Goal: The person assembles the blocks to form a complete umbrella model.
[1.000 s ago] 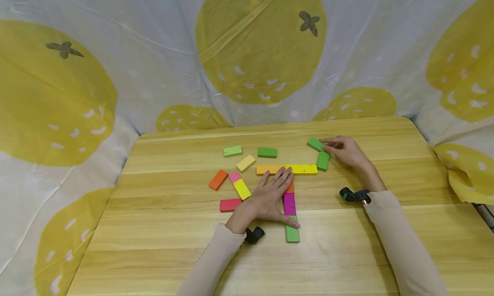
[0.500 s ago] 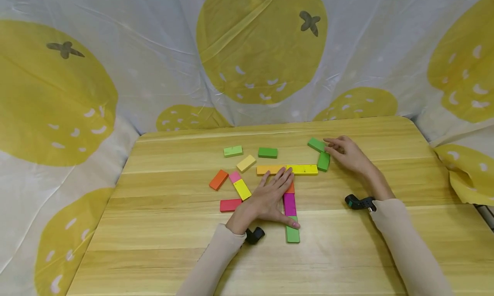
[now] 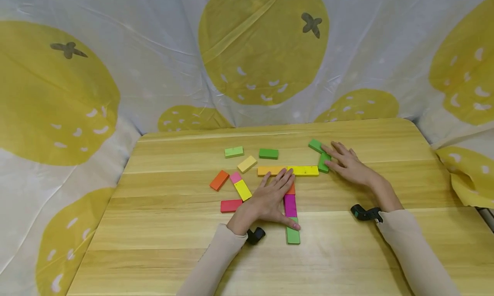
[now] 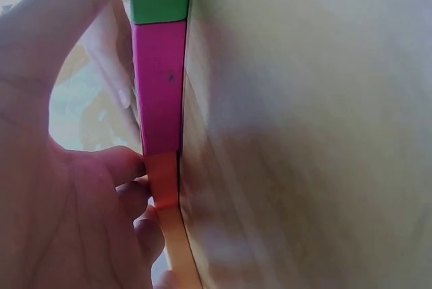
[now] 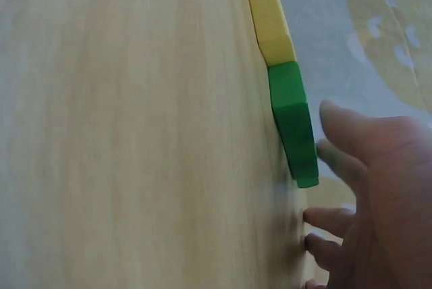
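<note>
Two green blocks (image 3: 323,162) look unmoved, so work seems paused; the right grip (image 3: 350,166) now spreads near them, the left grip (image 3: 266,202) over the row (image 3: 290,206).

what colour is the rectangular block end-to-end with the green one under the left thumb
Magenta; that rectangular block shows best in the left wrist view.

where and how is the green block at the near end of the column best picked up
Likely best: pinch the green block by both long sides, near its near end, the right hand coming from the near side. It lies flat with that end and those sides exposed; its far end meets the magenta block, and the left hand has its thumb over that part.
</note>
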Motion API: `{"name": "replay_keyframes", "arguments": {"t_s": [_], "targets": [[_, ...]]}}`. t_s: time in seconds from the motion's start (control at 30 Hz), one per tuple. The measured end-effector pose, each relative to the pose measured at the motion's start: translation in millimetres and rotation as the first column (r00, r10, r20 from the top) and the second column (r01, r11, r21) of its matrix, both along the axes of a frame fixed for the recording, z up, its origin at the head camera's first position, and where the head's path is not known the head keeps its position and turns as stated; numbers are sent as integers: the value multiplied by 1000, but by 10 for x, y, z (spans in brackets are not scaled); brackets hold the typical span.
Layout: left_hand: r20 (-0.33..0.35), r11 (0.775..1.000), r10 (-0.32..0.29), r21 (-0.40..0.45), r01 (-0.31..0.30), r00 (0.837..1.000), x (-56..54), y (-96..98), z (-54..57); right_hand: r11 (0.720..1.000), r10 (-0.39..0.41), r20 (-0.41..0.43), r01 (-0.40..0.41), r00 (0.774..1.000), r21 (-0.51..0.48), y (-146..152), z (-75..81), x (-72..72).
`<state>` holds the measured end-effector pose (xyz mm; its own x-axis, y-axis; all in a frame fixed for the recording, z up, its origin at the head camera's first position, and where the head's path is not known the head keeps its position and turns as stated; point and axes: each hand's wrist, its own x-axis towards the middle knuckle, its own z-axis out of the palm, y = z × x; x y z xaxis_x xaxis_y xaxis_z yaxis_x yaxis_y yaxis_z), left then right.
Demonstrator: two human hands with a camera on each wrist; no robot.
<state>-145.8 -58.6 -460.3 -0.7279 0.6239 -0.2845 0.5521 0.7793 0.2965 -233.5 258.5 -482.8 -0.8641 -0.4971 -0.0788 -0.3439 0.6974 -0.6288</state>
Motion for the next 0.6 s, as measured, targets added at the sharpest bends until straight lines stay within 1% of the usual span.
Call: {"name": "replay_keyframes", "arguments": {"t_s": [0.07,0.23,0.3,0.6], "targets": [[-11,1000,1,-25,-2,1000,3,10,11,1000,2,-16,-1,1000,2,-3,-22,7],[-63,996,-4,-94,-2,998,16,53,63,1000,-2,-51,2,999,0,-4,-82,21],[-77,994,-7,-105,-2,997,21,67,84,1000,-5,-57,5,998,-4,-4,-95,21],[-86,994,-4,-105,-5,996,37,99,126,1000,-9,-61,9,998,3,12,-118,10]]}}
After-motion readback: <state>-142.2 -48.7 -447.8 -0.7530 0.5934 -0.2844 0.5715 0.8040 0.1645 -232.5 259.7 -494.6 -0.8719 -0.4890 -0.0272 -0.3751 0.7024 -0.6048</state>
